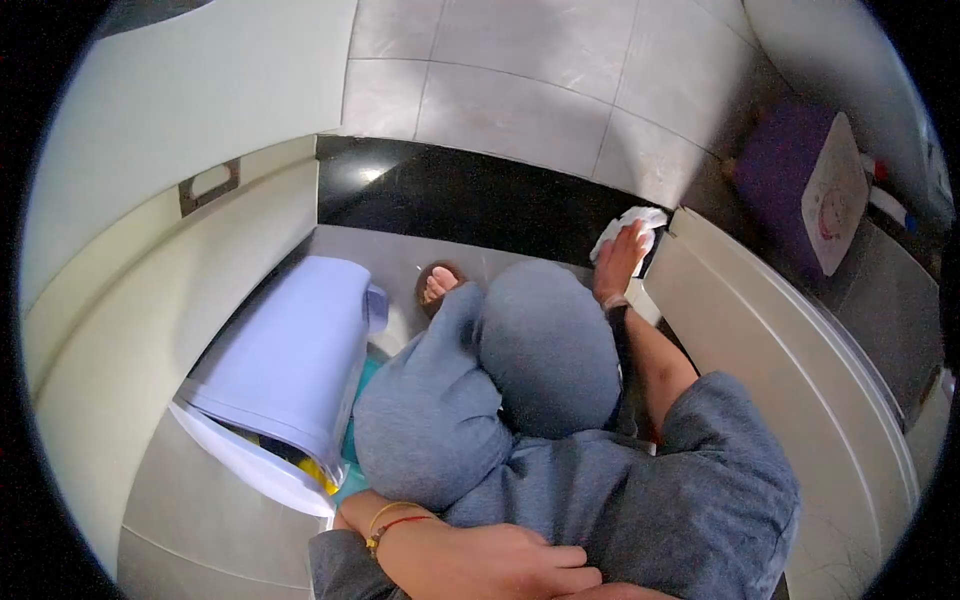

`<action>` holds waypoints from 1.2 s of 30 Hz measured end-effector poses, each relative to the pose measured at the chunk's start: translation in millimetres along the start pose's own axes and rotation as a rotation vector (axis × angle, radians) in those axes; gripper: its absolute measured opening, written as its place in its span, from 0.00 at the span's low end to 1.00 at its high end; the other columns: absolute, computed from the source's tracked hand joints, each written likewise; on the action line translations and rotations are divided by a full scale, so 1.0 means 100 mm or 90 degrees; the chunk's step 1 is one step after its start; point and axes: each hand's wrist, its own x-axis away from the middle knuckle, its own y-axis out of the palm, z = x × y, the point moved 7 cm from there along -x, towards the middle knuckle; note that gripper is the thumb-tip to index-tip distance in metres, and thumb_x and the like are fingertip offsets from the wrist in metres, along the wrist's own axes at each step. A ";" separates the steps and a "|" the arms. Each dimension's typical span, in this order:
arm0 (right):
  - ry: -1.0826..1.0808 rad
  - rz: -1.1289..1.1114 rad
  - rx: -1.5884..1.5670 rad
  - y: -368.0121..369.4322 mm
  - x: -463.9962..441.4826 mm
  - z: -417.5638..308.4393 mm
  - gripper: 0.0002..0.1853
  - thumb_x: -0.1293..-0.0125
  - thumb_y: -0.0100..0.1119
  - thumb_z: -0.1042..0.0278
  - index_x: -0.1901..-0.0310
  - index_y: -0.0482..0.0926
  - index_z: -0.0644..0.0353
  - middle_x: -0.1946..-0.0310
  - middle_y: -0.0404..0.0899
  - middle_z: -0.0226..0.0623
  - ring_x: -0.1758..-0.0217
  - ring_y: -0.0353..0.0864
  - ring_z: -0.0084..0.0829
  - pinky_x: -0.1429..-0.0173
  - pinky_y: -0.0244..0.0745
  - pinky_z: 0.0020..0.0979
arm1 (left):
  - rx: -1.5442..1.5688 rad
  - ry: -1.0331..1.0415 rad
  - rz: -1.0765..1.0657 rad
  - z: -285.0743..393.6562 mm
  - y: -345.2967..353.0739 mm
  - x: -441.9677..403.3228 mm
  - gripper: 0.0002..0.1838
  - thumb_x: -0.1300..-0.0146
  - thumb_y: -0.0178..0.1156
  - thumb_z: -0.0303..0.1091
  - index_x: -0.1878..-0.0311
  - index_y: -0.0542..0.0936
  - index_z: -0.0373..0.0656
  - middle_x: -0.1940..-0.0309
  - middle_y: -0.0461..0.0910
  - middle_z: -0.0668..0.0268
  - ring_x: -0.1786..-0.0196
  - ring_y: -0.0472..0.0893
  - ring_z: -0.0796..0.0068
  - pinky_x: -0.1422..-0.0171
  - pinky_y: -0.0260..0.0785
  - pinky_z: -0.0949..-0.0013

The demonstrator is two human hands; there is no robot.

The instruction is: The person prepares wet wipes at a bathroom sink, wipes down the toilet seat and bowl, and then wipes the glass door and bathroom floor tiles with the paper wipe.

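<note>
We see the right hand (620,262) laid over a crumpled white cloth (642,218), soft and thin, its edges bunched into folds. The cloth lies at the right end of a smooth, glossy black strip (460,195), right beside the corner of a cream door frame (790,330) with long straight grooves. The fingers stretch along the cloth and press on it; we cannot tell whether the tips grip it. The left hand (490,565) rests low across the lap, fingers loosely bent; the bottom edge cuts it, so we cannot tell whether it holds anything. We look down on bent knees in soft grey trousers (545,350), and on a foot (438,285) in a brown sandal.

To the left we find a smooth lilac plastic bin (290,340), boxy with rounded corners, its flat lid (255,465) standing ajar over something yellow (318,473). Beyond it a pale door (200,270) carries a metal latch plate (210,188) with an oblong hole. Matt grey tiles (530,95) run past the strip, and a purple box (782,165) with one pale printed side stands at right.

We count two hands, one cloth, one strip, one bin, one box, one visible foot and two thin bracelets (388,518), yellow and red, on the left wrist.
</note>
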 end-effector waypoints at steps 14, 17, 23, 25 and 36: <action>-0.952 -0.332 0.032 0.51 0.09 -2.45 0.30 0.36 0.50 0.55 0.32 0.59 0.37 0.28 0.52 0.21 0.23 0.43 0.36 0.24 0.37 0.51 | 0.050 0.042 0.128 0.03 -0.10 0.11 0.21 0.41 0.57 0.43 0.53 0.72 0.34 0.66 0.70 0.51 0.70 0.75 0.51 0.68 0.68 0.59; -0.999 -0.259 0.014 0.73 -0.02 -3.24 0.30 0.36 0.51 0.56 0.31 0.59 0.39 0.27 0.52 0.23 0.23 0.44 0.36 0.24 0.39 0.49 | 0.263 0.044 0.240 -0.16 -0.03 0.21 0.18 0.41 0.56 0.41 0.57 0.74 0.33 0.66 0.72 0.51 0.66 0.75 0.53 0.66 0.68 0.60; -0.868 -0.116 0.001 1.03 -0.16 -4.60 0.29 0.35 0.50 0.57 0.32 0.60 0.47 0.29 0.55 0.31 0.24 0.47 0.38 0.24 0.41 0.46 | 0.245 0.050 0.291 -0.18 -0.07 0.43 0.19 0.42 0.56 0.42 0.57 0.75 0.34 0.67 0.72 0.53 0.66 0.74 0.55 0.66 0.68 0.61; -0.845 -0.073 0.040 1.10 -0.09 -4.75 0.28 0.36 0.49 0.58 0.34 0.62 0.50 0.31 0.58 0.32 0.24 0.47 0.37 0.24 0.40 0.46 | 0.206 0.045 0.288 -0.16 -0.11 0.46 0.19 0.43 0.55 0.43 0.58 0.75 0.34 0.67 0.72 0.54 0.65 0.73 0.56 0.65 0.67 0.62; -0.716 -0.155 0.054 0.53 -0.19 -2.53 0.30 0.35 0.50 0.55 0.30 0.58 0.37 0.27 0.51 0.28 0.23 0.45 0.40 0.26 0.37 0.57 | -0.144 0.081 0.079 0.10 -0.22 0.18 0.20 0.45 0.55 0.44 0.59 0.76 0.36 0.68 0.72 0.58 0.65 0.71 0.61 0.65 0.66 0.63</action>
